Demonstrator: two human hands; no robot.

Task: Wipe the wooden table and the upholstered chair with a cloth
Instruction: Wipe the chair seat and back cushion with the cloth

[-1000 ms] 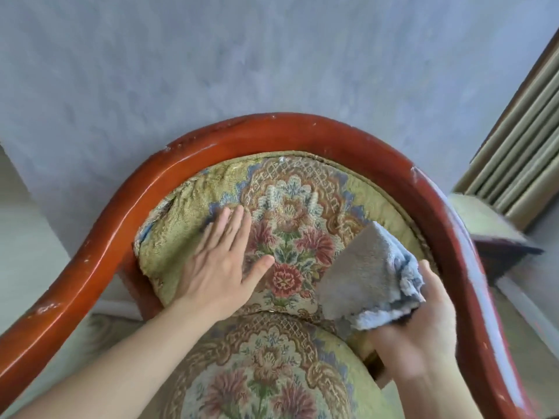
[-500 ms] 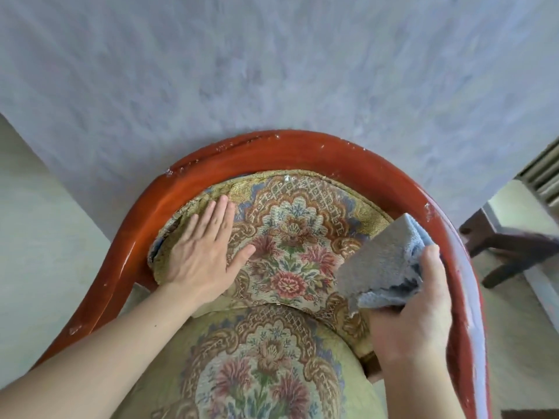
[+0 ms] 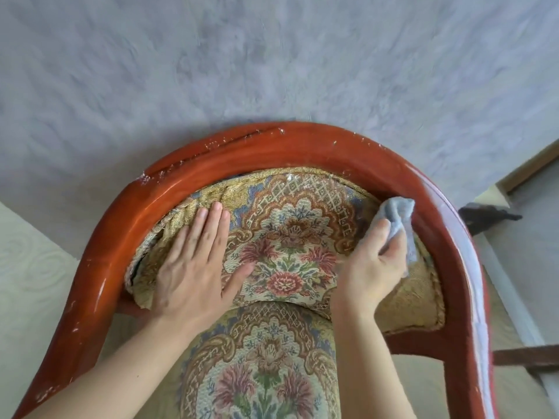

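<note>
A mottled grey-lilac wall [image 3: 272, 62] fills the upper half of the view. Against it stands the upholstered chair [image 3: 290, 237], seen from above. Its curved, glossy red-brown wooden frame [image 3: 302, 146] arches from the lower left corner, over the top, and down the right side, with chipped pale flecks along the top edge and left arm. Inside the arch sits the floral tapestry backrest [image 3: 290, 252], gold at its margins with red and pink flowers at the centre. Below it, toward the bottom edge, is the matching seat cushion [image 3: 266, 373].

Pale patterned flooring [image 3: 27, 267] shows at the left edge. At the right edge, dark wooden furniture legs [image 3: 487, 216] stand beyond the chair; what they belong to cannot be told.

The left hand [image 3: 193, 267] lies flat on the left part of the backrest, fingers straight and together, thumb spread toward the centre, pressing the fabric and holding nothing.

The right hand [image 3: 375, 261] is at the backrest's upper right edge, its fingers curled around a bunched light blue-grey cloth [image 3: 399, 216]. The cloth sticks out above the fingers and touches where the upholstery meets the inner side of the frame; a strip of it hangs down beside the hand's outer edge.
</note>
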